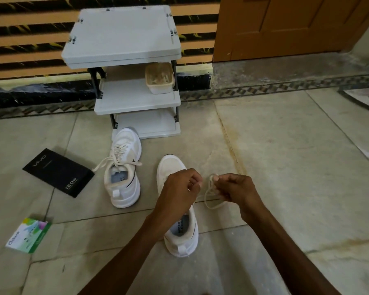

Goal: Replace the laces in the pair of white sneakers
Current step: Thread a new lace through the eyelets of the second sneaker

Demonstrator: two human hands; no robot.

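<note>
Our left hand (179,188) and right hand (238,191) pinch the lace (210,206) in curled fingers (217,178) just above the near sneaker (180,244), apparently coiling it aside.

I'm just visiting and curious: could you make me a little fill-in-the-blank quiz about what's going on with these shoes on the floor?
1. By the near sneaker, the left hand and right hand pinch a loose ____.
2. The box closest to the laced sneaker is ____ in colour.
3. The beige basket sits on the white rack's ____ shelf.
Missing words: lace; black; middle.
</note>
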